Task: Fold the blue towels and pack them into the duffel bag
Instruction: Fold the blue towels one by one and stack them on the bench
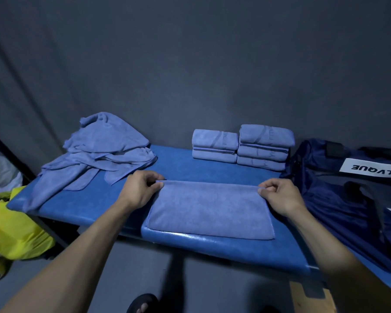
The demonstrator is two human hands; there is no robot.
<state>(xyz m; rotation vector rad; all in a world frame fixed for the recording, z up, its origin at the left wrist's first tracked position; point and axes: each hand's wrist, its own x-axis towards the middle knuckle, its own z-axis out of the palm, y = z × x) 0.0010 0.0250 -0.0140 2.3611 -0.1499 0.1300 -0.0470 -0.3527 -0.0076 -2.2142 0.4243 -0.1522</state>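
Observation:
A blue towel (pixel 210 211) lies flat and partly folded on the blue padded bench (pixel 181 168) in front of me. My left hand (pixel 140 188) pinches its far left corner, and my right hand (pixel 280 195) pinches its far right corner. A loose heap of unfolded blue towels (pixel 99 150) covers the bench's left end. Two stacks of folded blue towels (pixel 242 146) stand at the back against the wall. The dark blue duffel bag (pixel 348 195), with a white LVQUE label, lies at the right end of the bench.
A dark curtain wall (pixel 190 64) runs close behind the bench. A yellow bag (pixel 11 227) sits on the floor at the left. A sandalled foot (pixel 142 303) shows below the bench's front edge. A wooden piece (pixel 312 299) stands at the lower right.

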